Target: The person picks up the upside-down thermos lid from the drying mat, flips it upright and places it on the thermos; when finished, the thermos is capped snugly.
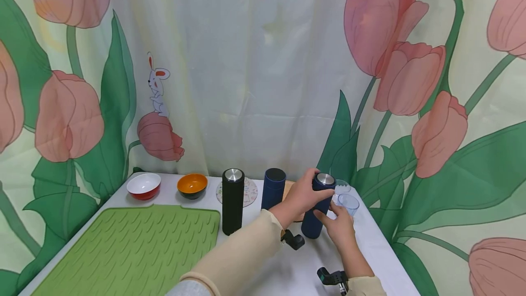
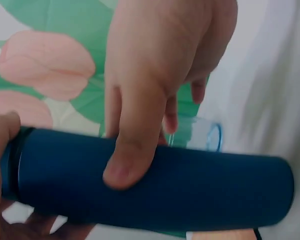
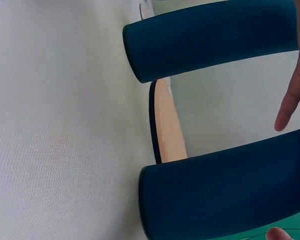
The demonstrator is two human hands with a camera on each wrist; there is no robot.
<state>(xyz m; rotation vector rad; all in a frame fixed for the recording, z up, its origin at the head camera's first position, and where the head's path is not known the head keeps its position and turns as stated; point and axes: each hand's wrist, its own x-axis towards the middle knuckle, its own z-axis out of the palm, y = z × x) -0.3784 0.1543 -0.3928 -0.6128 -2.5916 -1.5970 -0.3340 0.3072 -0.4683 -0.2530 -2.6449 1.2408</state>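
Note:
A dark blue thermos (image 1: 313, 225) with a silver-topped lid stands upright at the right of the table. My left hand (image 1: 302, 194) grips it at the top, thumb and fingers around the lid end. Lower down, my right hand (image 1: 340, 228) holds the body from the right side. In the left wrist view the right thumb (image 2: 127, 162) lies along the blue wall, while the left fingers (image 2: 2, 135) show at the lid seam. A second blue thermos (image 1: 271, 195) with a dark top stands to the left, partly behind my left forearm.
A black thermos (image 1: 232, 204) stands beside a green ridged mat (image 1: 156, 245). Along the back are a red-and-white bowl (image 1: 144, 191), an orange bowl (image 1: 192, 184), a patterned round disc (image 1: 250, 192) and a wooden piece (image 3: 169, 130). Clear cups (image 1: 349, 202) sit right of my hands.

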